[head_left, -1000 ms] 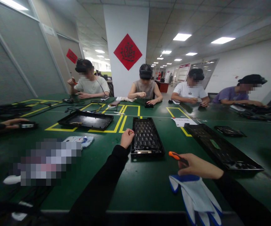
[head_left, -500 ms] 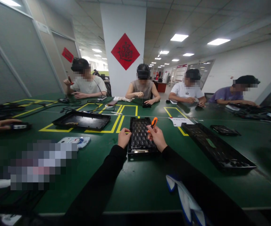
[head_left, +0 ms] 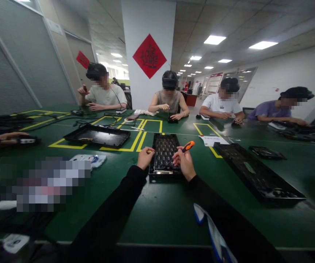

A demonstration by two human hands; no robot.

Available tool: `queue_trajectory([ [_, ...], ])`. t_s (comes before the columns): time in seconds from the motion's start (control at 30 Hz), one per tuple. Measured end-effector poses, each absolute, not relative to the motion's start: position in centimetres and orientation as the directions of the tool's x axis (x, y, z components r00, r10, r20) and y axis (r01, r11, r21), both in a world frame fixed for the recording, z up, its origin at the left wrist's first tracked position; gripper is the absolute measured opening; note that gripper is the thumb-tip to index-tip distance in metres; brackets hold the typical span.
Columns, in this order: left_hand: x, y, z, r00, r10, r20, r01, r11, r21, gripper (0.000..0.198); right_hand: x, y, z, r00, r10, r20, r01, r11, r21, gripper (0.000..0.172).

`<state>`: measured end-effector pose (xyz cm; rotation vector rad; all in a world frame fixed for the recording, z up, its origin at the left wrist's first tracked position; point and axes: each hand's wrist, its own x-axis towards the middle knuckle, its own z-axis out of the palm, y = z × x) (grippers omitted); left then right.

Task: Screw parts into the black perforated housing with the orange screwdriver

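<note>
A black rectangular case with rows of small raised parts lies on the green table between my hands. At its near end is a pale metallic connector strip. My right hand is closed around an orange-and-black screwdriver, its handle leaning up to the right. The screwdriver's tip is too blurred to make out over the case's right side. My left hand is at the case's left edge, thumb and fingers pinched together. Something small and yellowish shows at those fingertips, too small to name.
A black tray-like cover lies to the left, and a long black housing to the right. A paper sheet is behind that housing. Cables run across the far left. Several people sit opposite; another person's hand is at left.
The screwdriver has tipped from steep to flatter, its handle swinging to the right. My left hand stays at the case's edge. The whole view has shifted slightly.
</note>
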<state>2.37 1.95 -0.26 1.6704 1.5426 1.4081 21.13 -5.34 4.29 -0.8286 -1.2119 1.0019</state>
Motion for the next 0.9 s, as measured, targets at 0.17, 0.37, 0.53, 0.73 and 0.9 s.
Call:
queue_trajectory([
  [0.17,2.39,2.46,-0.64,-0.113,0.917,0.382,0.492,-0.282,0.823,0.018,20.98,-5.34,3.96,0.07,0.918,0.389,-0.087,0.395,-0.915,0.03],
  [0.37,2.27,2.77,-1.05,-0.103,0.901,0.422,0.551,-0.301,0.778,0.018,20.92,-5.4,3.81,0.062,0.915,0.398,-0.043,0.401,-0.915,0.03],
  [0.53,2.22,2.91,-1.12,-0.099,0.901,0.422,0.569,-0.296,0.767,0.018,20.98,-5.47,3.98,0.074,0.907,0.414,-0.027,0.417,-0.909,0.03],
  [0.73,2.22,2.89,-0.96,-0.09,0.899,0.429,0.571,-0.306,0.762,0.016,20.97,-5.46,3.93,0.062,0.907,0.416,0.009,0.416,-0.909,0.029],
  [0.9,2.24,3.03,-1.05,-0.087,0.898,0.431,0.556,-0.315,0.769,0.015,20.94,-5.92,4.32,0.058,0.905,0.422,0.012,0.422,-0.907,0.027],
])
